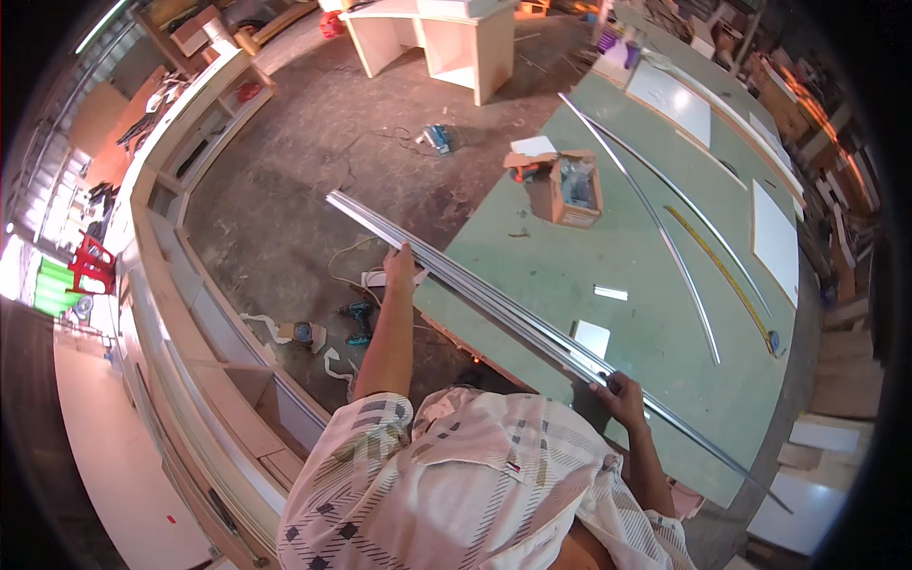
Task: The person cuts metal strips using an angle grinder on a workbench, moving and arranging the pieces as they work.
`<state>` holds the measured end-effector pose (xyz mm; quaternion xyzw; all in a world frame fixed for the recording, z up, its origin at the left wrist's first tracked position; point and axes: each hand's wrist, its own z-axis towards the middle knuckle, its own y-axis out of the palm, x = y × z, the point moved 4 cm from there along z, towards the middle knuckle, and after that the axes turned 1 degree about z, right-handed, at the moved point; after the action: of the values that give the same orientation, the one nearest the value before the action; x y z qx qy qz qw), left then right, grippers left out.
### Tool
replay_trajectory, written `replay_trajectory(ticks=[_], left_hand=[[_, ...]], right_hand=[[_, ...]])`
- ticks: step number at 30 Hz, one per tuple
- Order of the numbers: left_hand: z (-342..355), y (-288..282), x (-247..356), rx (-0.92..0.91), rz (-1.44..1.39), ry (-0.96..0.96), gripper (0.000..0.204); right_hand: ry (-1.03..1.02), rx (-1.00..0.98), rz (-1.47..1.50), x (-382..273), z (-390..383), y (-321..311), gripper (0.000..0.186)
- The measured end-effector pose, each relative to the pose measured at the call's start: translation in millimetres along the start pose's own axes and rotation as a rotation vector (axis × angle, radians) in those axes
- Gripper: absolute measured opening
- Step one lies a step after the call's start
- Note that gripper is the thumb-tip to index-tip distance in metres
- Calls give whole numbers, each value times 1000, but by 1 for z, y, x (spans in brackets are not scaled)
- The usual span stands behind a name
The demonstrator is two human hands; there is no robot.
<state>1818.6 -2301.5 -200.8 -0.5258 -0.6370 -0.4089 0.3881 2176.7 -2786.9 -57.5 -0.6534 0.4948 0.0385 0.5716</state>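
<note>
A bundle of long silvery metal profiles (494,306) lies slantwise across the near part of a green-topped table (494,247), its far-left end jutting over the floor. My left hand (400,260) is closed around the bundle toward that end, fingers partly hidden beneath it. Farther right, my right hand (622,399) grips the profiles with bent fingers. Beyond them, a thin bright metal strip (655,221) and a second strip (692,196) rest on the table. Beside these stretches a yellow tape measure (725,263), pulled out from its case.
On the table stand an open cardboard box (576,195) and white panels (776,237). A teal cordless drill (360,323) and another teal power tool (436,139) lie on the floor. Long wooden cabinet framing (195,304) runs along my left; a pale desk (456,43) stands ahead.
</note>
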Motion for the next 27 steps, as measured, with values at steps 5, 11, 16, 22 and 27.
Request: replay_trajectory(ticks=[5,11,16,22,27], left_hand=[[-20,19,5,-99,-133,-173,40],[-41,29,28,6,-172,-235,46],[-27,29,19,27,-164,-267,50],[-28,32,20,42,-167,-268,50],[-27,31,16,-9,-234,-319,48]], right_hand=[[-236,202,-145,7,0,-11,42],[-254,333,-264,2,-19,-16,28],[-295,486,-270,0,-28,-5,26],[-292,678,-262,7,-34,-14,31],[-286,480,-203,23,-26,-21,37]])
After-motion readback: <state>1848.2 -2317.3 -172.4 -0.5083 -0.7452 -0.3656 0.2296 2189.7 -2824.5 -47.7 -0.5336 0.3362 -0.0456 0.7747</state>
